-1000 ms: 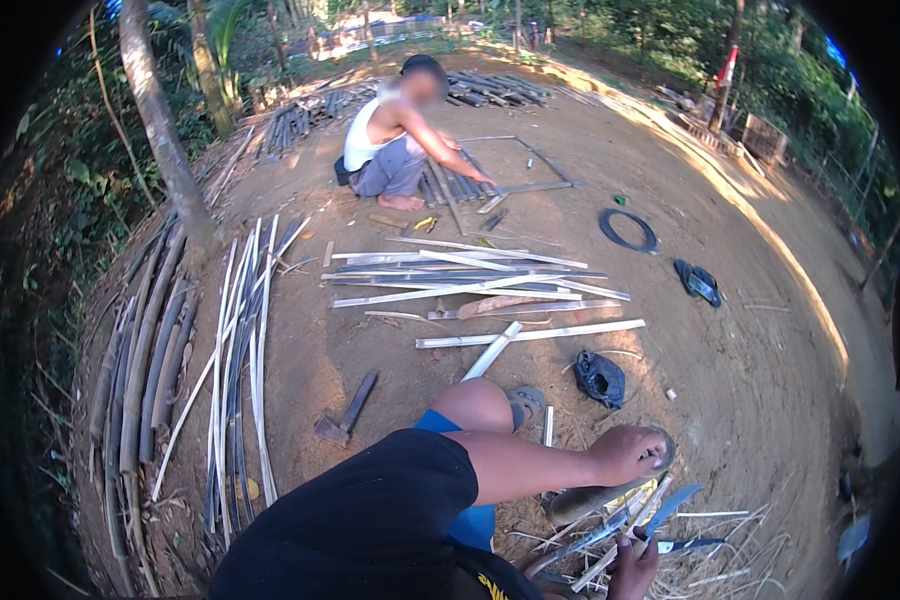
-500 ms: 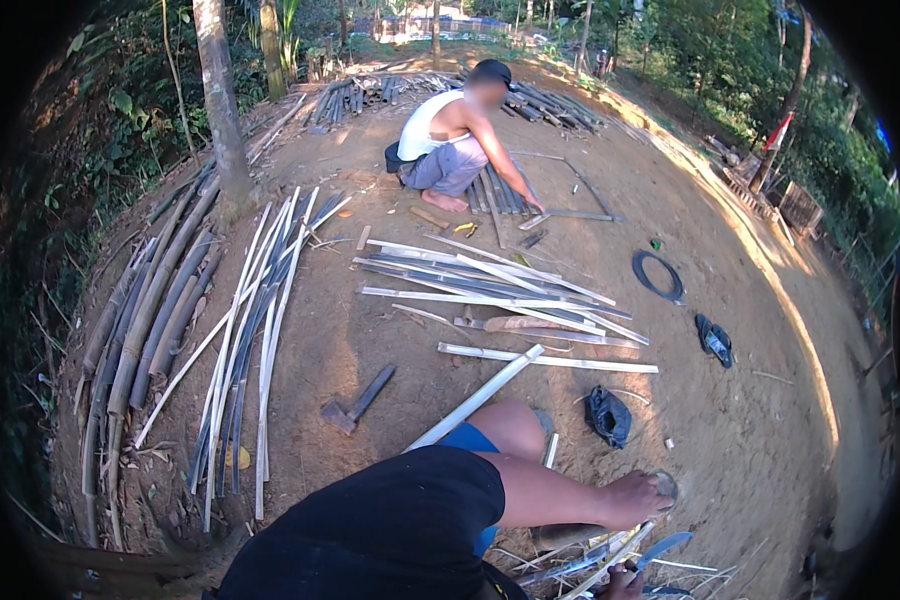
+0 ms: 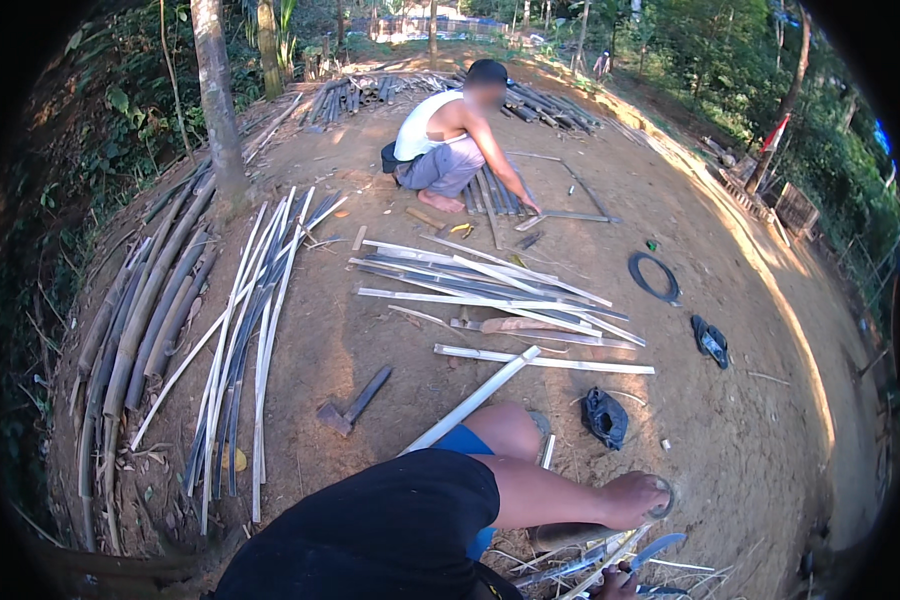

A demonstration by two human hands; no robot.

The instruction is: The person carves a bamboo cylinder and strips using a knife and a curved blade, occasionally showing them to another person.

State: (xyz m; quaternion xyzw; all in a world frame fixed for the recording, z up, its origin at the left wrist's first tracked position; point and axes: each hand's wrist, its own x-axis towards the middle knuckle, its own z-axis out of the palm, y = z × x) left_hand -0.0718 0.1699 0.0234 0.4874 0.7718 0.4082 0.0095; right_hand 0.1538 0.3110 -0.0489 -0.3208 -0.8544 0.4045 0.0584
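One hand (image 3: 620,580); one knife (image 3: 657,548)

Right hand (image 3: 622,580) at bottom edge among pale tan bamboo slivers (image 3: 610,560), beside a blue-grey blade (image 3: 655,548). Left of it black sleeve (image 3: 370,540), blue shorts (image 3: 465,440). Far ahead: brown dirt ground (image 3: 750,440), black sandal (image 3: 605,417), white-topped co-worker (image 3: 440,140).

Right hand (image 3: 622,582) cut off by bottom edge; left hand hidden; co-worker's face blurred.
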